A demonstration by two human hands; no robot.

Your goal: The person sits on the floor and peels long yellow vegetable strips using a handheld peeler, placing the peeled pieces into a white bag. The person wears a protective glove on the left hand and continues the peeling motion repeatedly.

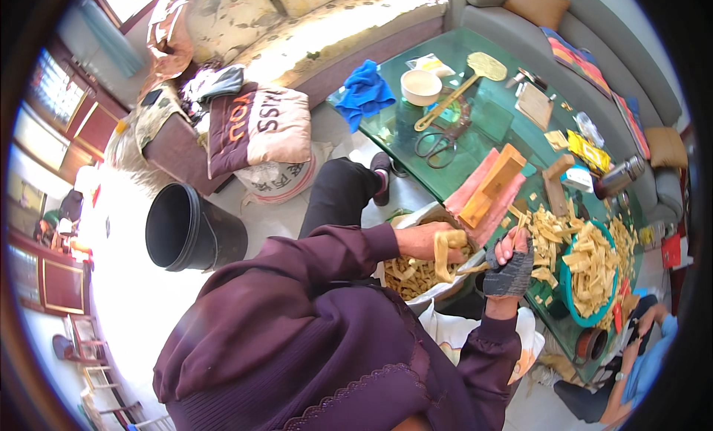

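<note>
My left hand (pixel 431 242) is over a white-lined container (pixel 415 303) filled with pale yellow-brown pieces, and a looped tan strip (pixel 442 255) hangs at its fingers. Beside it, my right hand (pixel 509 261), in a dark grey fingerless glove, grips a thin tan strip (pixel 519 230) that rises from the fist. Another strip runs between the two hands. At the glass table's edge, a wooden block (pixel 493 186) lies on a pink cloth (pixel 455 199). Farther right, loose strips (pixel 548 230) are heaped near a teal basket (pixel 563 275) full of similar strips.
Scissors (pixel 436 149), a white bowl (pixel 420 87), a blue cloth (pixel 367 94) and a steel flask (pixel 621 176) stand or lie on the glass table (pixel 401 147). A black bucket (pixel 195 227) is on the floor at left. Another person (pixel 635 369) sits at lower right.
</note>
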